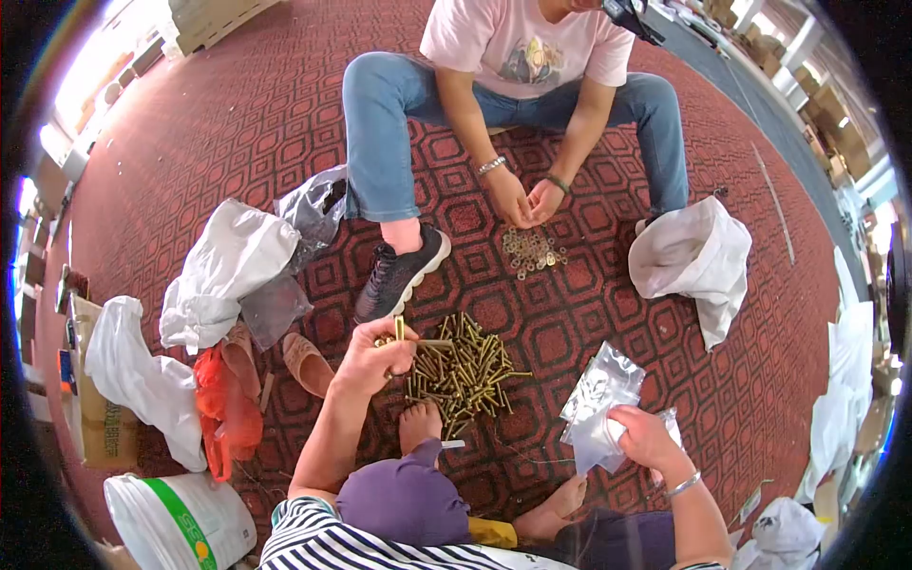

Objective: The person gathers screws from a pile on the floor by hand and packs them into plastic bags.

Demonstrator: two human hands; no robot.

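Screws (465, 380), brass-coloured and slim, lie in a loose heap (480, 361) on the patterned red carpet (560, 318). Just left of the heap is the wearer's left hand (375, 353), its fingers clamped on a small bunch of the same screws; one of these points upward and another juts out sideways over the heap. How many are in the grasp is hidden. Right of the heap, well apart from it, the right hand (648, 442) has its fingers closed on several clear plastic bags (603, 385). Glare on the film makes it hard to tell whether anything is inside them, but no brass colour shows through.

As far as can be judged, only a little is done: a few screws are off the carpet and in the grasp, while the great bulk lies loose in the heap, and no filled bag of screws can be made out.

Beyond the heap, small rings that look like washers (534, 255) lie scattered, with a co-worker's hands (525, 201) close together just above them; what those fingers hold cannot be told. A white sack (684, 252) slumps beyond and to the right of the heap, and a red bag (228, 413) lies well to its left.
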